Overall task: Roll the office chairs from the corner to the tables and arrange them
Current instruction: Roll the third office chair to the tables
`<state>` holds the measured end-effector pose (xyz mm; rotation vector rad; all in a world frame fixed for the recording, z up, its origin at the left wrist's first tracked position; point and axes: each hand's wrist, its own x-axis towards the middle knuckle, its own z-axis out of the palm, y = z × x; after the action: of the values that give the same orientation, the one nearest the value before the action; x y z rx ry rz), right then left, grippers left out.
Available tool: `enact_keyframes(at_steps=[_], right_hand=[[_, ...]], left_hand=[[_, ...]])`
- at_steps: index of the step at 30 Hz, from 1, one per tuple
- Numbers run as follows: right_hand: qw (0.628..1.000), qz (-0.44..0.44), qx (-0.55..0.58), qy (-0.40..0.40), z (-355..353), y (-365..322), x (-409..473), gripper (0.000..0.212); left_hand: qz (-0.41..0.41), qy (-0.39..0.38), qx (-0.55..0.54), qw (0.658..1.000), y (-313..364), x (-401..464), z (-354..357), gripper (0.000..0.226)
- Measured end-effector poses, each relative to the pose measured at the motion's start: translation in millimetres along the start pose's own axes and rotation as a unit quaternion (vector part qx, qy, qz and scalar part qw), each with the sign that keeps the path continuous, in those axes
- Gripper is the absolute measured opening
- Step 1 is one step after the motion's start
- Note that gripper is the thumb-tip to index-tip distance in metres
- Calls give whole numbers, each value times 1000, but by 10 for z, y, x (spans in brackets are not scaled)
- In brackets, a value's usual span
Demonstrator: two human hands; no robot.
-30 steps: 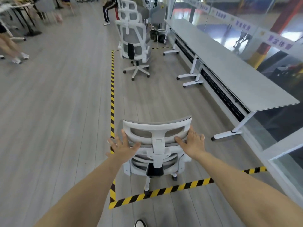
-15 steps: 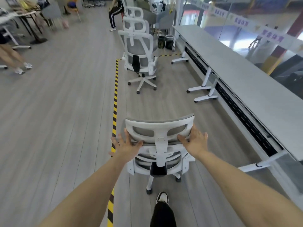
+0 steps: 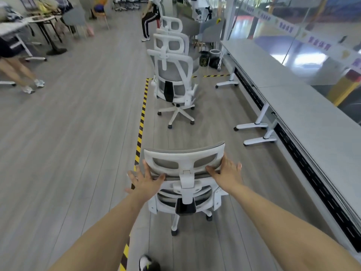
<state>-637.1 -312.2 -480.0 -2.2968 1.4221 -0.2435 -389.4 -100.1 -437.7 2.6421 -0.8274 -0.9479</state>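
I stand behind a white office chair [image 3: 185, 155] with grey mesh, seen from the back and from above. My left hand [image 3: 145, 181] presses on the left end of its headrest with fingers spread and the thumb under the frame. My right hand [image 3: 227, 175] presses on the right end, fingers straight and thumb along the lower edge. A row of matching white chairs [image 3: 173, 79] stands ahead on the same strip of floor. Long grey tables [image 3: 312, 122] on white legs run along the right side.
Yellow-black floor tape [image 3: 141, 118] runs forward on the left of the chair. Bins [image 3: 214, 58] sit at the tables' far end beside a glass wall. A walking person's legs [image 3: 21, 73] are at far left and another person [image 3: 149, 20] stands behind the chair row. My shoe [image 3: 148, 264] shows below.
The chair has rolled forward along the tape with both hands on its headrest. The parked chairs and the tables are nearer now, and the cross strip of tape is behind me.
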Motion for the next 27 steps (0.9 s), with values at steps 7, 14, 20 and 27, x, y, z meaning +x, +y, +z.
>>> enact_keyframes(at_steps=[7,14,20,27], right_hand=[[1000,5,3,0,34,-371,1356,104],[999,42,-9,9,114,-967,2593,96],[998,46,-19,-25,270,-1269,3400,95],[990,51,-93,-89,371,-1564,3836,76]], left_hand=[[9,-1,6,1000,451,1263,-540,106],[28,-8,48,998,828,2701,-1327,107],[47,28,90,994,1178,3736,-2058,94],[114,43,119,985,1421,4368,-2382,57]])
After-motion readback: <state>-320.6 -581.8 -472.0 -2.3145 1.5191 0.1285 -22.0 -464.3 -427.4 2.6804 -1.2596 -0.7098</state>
